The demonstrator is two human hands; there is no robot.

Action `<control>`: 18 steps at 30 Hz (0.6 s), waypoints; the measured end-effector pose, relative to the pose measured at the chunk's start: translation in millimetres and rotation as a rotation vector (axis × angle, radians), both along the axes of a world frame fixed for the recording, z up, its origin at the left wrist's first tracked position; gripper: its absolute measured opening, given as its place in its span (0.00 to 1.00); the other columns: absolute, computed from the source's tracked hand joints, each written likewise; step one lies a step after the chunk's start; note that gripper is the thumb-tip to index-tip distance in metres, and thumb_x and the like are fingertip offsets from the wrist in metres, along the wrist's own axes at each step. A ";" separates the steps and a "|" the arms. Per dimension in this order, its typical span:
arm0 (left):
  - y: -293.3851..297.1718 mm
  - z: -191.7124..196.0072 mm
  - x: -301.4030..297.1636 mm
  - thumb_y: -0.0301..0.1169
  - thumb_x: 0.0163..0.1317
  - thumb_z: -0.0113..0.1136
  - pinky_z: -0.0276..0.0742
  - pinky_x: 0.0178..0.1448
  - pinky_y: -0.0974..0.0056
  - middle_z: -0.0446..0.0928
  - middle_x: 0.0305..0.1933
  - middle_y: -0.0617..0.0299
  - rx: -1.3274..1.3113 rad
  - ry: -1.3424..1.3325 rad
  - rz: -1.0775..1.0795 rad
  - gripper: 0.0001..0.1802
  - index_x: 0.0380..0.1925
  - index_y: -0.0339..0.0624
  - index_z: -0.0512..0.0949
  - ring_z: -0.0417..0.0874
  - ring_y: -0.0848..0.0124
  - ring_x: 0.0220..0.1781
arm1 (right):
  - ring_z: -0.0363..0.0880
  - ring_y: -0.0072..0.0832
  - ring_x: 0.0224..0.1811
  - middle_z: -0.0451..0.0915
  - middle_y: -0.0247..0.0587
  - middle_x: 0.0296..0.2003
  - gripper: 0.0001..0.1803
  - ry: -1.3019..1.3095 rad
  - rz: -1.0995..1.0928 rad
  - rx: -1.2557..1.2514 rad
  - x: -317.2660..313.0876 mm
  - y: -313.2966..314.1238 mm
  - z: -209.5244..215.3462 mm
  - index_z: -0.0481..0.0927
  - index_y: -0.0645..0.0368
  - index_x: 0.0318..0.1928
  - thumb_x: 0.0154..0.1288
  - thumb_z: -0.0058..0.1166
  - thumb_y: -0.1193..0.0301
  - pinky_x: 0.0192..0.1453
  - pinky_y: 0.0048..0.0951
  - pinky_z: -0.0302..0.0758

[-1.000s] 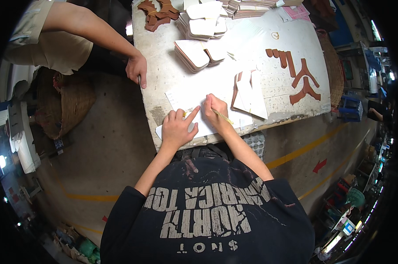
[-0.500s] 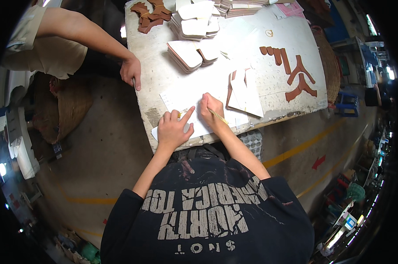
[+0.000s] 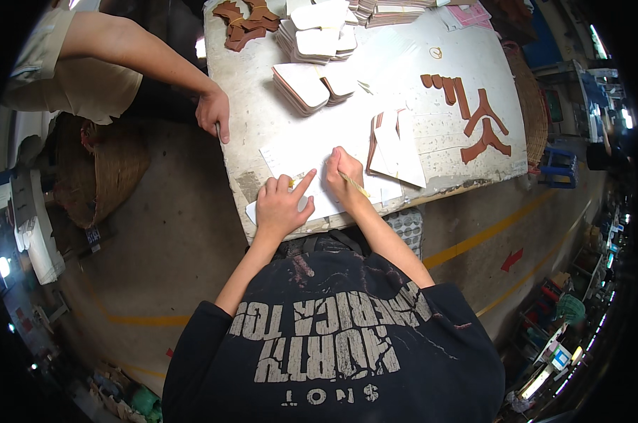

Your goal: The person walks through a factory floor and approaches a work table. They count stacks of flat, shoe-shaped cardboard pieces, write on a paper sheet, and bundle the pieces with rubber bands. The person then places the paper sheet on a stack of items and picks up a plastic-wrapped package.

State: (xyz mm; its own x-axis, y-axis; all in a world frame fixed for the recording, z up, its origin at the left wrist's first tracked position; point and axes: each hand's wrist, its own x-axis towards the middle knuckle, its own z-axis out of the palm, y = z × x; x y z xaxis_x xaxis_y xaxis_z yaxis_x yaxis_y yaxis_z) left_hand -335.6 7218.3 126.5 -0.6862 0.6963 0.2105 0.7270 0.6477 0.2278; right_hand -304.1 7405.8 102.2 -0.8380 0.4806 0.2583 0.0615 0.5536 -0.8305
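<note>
Paper on desk (image 3: 245, 106), near edge, in front of the seated person. Right hand (image 3: 347, 180) has its fingers clamped on a slim yellowish pen (image 3: 358, 186), shaft slanting back over the hand; tip hidden, so contact with the paper (image 3: 324, 204) cannot be told. Left hand (image 3: 282, 210) rests on the sheet, index and thumb spread apart, the other fingers bent; a small yellow bit shows beside them, too small to identify. Risks, as judged: sheet could swivel if the left hand eases its weight, since nothing else seems to pin it; marks would then run crooked. Right wrist could drag across fresh ink and smear it. Banded bundle (image 3: 403, 158) sits just beyond the right hand; a wide elbow or hand swing could knock it askew. Chipped, worn desk edge near the paper might catch a corner or make the pen skip. Co-worker's hand (image 3: 212, 116) at the left edge, well apart; a bump to the desk from there could jog the line.
</note>
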 end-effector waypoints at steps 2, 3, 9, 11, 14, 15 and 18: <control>-0.1 0.7 0.0 0.47 0.60 0.67 0.74 0.45 0.58 0.71 0.39 0.64 -0.011 -0.009 -0.001 0.33 0.70 0.75 0.83 0.73 0.63 0.41 | 0.77 0.50 0.21 0.74 0.54 0.22 0.17 0.008 0.000 -0.020 0.1 0.1 -1.2 0.73 0.65 0.31 0.84 0.47 0.74 0.30 0.44 0.75; -0.3 1.1 0.1 0.47 0.60 0.67 0.74 0.45 0.58 0.71 0.39 0.64 -0.006 -0.003 0.001 0.33 0.70 0.75 0.82 0.73 0.63 0.41 | 0.77 0.50 0.21 0.74 0.55 0.22 0.17 0.000 0.002 -0.071 0.3 -0.2 -1.6 0.73 0.65 0.31 0.84 0.47 0.74 0.29 0.44 0.75; -0.2 1.8 0.7 0.46 0.60 0.67 0.74 0.45 0.58 0.71 0.39 0.64 0.003 -0.004 0.002 0.33 0.70 0.75 0.83 0.73 0.63 0.41 | 0.74 0.44 0.21 0.74 0.52 0.21 0.19 -0.042 -0.062 -0.134 0.4 -2.3 -1.1 0.73 0.66 0.31 0.86 0.44 0.72 0.30 0.41 0.73; -0.1 1.3 0.2 0.46 0.60 0.68 0.74 0.45 0.58 0.71 0.39 0.64 0.010 -0.010 -0.001 0.33 0.70 0.75 0.83 0.73 0.63 0.41 | 0.72 0.40 0.20 0.73 0.51 0.20 0.21 -0.050 -0.059 -0.137 0.1 -1.5 -0.5 0.73 0.66 0.31 0.87 0.42 0.70 0.30 0.40 0.72; 0.1 1.1 -0.4 0.46 0.60 0.68 0.74 0.45 0.58 0.71 0.39 0.65 0.025 -0.002 -0.007 0.33 0.69 0.75 0.83 0.73 0.63 0.41 | 0.72 0.38 0.20 0.74 0.50 0.20 0.21 -0.025 -0.060 -0.120 -0.8 -0.7 0.2 0.73 0.66 0.31 0.88 0.42 0.70 0.30 0.39 0.72; 0.0 1.4 -0.2 0.46 0.60 0.68 0.74 0.45 0.58 0.71 0.39 0.64 0.017 0.003 -0.004 0.33 0.69 0.75 0.83 0.73 0.63 0.41 | 0.72 0.38 0.20 0.74 0.50 0.20 0.21 -0.033 -0.082 -0.143 -1.0 -1.2 0.6 0.73 0.66 0.31 0.88 0.42 0.70 0.30 0.39 0.72; -0.5 2.6 1.1 0.47 0.61 0.68 0.74 0.45 0.58 0.71 0.38 0.64 0.006 0.001 -0.002 0.32 0.69 0.75 0.83 0.73 0.63 0.41 | 0.72 0.36 0.20 0.74 0.49 0.20 0.22 -0.043 -0.103 -0.153 -1.7 -3.8 1.6 0.73 0.66 0.31 0.88 0.41 0.69 0.30 0.38 0.72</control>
State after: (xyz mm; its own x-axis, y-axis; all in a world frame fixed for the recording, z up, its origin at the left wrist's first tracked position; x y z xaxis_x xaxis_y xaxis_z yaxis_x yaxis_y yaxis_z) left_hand -334.5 7217.8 129.2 -0.6845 0.6965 0.2153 0.7287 0.6448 0.2307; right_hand -305.8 7402.1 103.8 -0.7911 0.5953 0.1406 0.1481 0.4095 -0.9002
